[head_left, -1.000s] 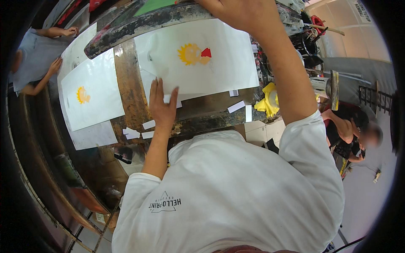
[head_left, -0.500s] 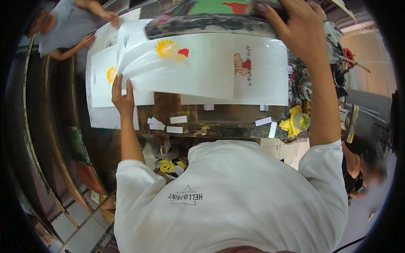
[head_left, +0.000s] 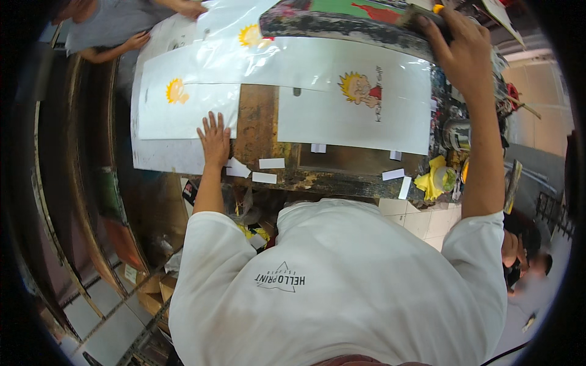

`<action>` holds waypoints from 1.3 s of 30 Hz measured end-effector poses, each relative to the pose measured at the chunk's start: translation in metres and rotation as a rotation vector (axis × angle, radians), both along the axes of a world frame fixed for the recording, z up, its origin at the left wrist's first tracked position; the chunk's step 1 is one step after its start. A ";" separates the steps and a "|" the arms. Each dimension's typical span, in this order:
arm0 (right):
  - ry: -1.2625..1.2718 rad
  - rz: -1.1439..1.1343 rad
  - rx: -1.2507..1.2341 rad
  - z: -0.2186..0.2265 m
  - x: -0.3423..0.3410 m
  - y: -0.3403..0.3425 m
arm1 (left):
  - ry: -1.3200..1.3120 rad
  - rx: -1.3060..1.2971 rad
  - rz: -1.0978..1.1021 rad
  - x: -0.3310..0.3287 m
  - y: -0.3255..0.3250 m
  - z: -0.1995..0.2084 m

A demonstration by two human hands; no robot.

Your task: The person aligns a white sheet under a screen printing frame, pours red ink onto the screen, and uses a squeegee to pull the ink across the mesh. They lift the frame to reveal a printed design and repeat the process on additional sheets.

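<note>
My left hand (head_left: pixel 215 141) lies flat with fingers spread, at the lower right edge of a white sheet (head_left: pixel 183 125) bearing a yellow print. My right hand (head_left: pixel 462 53) is closed around the right end of a paint-stained screen printing frame (head_left: pixel 342 27), its thumb by a dark block that looks like a squeegee (head_left: pixel 421 19). The frame's mesh shows green with a red patch. Below it a larger white sheet (head_left: pixel 311 122) carries a cartoon figure with yellow hair and red clothing. A glossy sheet (head_left: pixel 213 58) with a yellow and red print lies partly under the frame.
Several small white paper pieces (head_left: pixel 271 163) lie along the stained table's (head_left: pixel 256 116) near edge. A yellow cloth (head_left: pixel 432 180) with a clear cup sits at the right corner. A co-worker's hands (head_left: pixel 137 40) are at the far left; another person (head_left: pixel 516 250) is at right.
My left hand has let go of the glossy sheet and come down onto the white sheet's edge. The glossy sheet has shifted away, uncovering the cartoon figure. My right hand stays on the frame.
</note>
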State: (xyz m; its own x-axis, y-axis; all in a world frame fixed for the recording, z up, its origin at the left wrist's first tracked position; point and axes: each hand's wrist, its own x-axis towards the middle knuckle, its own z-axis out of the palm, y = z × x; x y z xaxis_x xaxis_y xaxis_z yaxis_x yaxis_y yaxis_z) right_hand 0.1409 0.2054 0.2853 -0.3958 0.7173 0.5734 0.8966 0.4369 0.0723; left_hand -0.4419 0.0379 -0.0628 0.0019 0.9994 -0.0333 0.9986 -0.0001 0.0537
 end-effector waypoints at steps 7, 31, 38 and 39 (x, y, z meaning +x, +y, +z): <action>0.132 -0.066 -0.129 0.022 -0.023 -0.012 | -0.348 -0.029 0.040 -0.049 0.028 0.031; 0.179 0.007 -0.064 0.018 -0.009 -0.002 | -0.333 -0.008 -0.668 0.401 0.010 0.043; 0.161 0.001 -0.128 0.020 -0.007 0.002 | -0.399 0.043 -0.690 0.437 -0.012 0.039; 0.164 -0.004 -0.163 0.021 -0.007 0.002 | -0.399 0.046 -0.704 0.437 -0.013 0.038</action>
State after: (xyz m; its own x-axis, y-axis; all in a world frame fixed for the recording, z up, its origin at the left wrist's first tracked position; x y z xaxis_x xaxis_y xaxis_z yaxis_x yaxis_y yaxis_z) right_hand 0.1336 0.2073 0.3063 -0.3038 0.8073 0.5060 0.8923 0.4272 -0.1458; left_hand -0.0048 0.0248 -0.0251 0.6338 0.7600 0.1441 0.6691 -0.6321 0.3907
